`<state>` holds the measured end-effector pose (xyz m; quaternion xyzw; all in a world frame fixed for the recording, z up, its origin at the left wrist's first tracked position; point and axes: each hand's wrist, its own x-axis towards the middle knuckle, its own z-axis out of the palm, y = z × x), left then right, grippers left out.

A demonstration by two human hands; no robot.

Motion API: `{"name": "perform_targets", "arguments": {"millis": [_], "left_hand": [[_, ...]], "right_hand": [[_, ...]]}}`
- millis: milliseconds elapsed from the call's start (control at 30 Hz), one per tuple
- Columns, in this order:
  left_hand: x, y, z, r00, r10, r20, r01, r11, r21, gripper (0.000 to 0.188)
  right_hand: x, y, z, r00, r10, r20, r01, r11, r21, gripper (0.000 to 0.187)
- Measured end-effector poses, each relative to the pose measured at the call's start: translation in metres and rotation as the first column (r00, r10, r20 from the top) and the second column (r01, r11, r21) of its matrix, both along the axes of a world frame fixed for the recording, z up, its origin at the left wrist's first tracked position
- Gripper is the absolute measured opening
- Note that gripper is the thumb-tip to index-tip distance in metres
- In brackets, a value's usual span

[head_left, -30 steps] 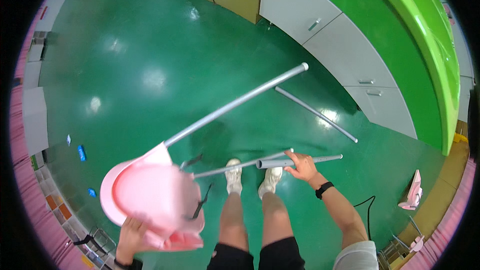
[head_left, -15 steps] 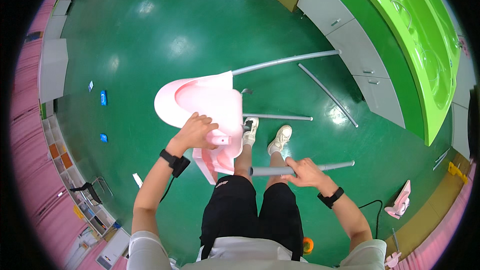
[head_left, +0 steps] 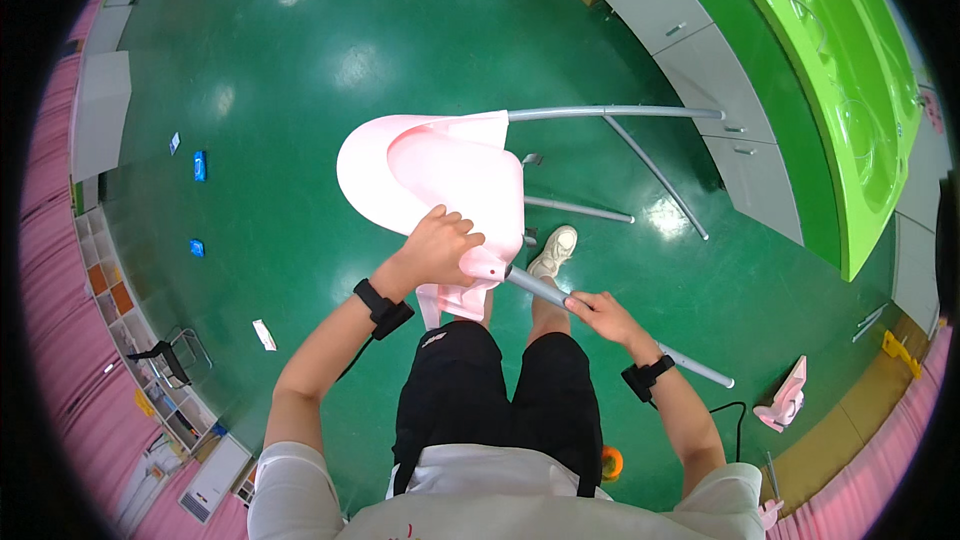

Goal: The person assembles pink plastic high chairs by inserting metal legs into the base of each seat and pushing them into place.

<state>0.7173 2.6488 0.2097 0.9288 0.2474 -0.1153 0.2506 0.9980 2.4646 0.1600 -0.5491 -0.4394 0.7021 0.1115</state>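
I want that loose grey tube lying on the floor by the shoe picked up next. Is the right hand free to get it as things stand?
Probably not yet: the right hand is wrapped around the grey leg tube at the pink seat. The loose tube lies in open floor beyond the shoe.

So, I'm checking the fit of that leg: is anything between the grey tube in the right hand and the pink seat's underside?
Nothing visible. The right hand grips the grey tube, whose upper end already meets the pink seat beside the left hand. The joint itself is partly hidden by the seat's edge.
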Motion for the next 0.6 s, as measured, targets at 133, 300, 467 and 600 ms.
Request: {"name": "perform_targets", "arguments": {"millis": [133, 300, 467, 600], "left_hand": [[0.000, -0.003, -0.001, 1.000, 0.005, 0.004, -0.005, 1.000, 0.004, 0.039], [-0.006, 0.002, -0.003, 0.999, 0.033, 0.007, -0.033, 0.999, -0.036, 0.039], [-0.010, 0.002, -0.008, 0.997, 0.053, 0.062, -0.049, 0.997, -0.058, 0.036], [-0.011, 0.001, -0.012, 0.998, 0.051, 0.042, -0.048, 0.997, -0.062, 0.034]], "right_hand": [[0.011, 0.013, -0.005, 0.988, -0.043, -0.147, -0.012, 0.936, -0.352, 0.052], [0.015, 0.041, -0.017, 0.978, 0.043, -0.204, -0.139, 0.865, -0.482, 0.056], [0.016, 0.062, -0.029, 0.960, 0.194, -0.202, -0.264, 0.870, -0.417, 0.059], [0.020, 0.088, -0.027, 0.923, 0.295, -0.247, -0.383, 0.773, -0.507, 0.060]]}}
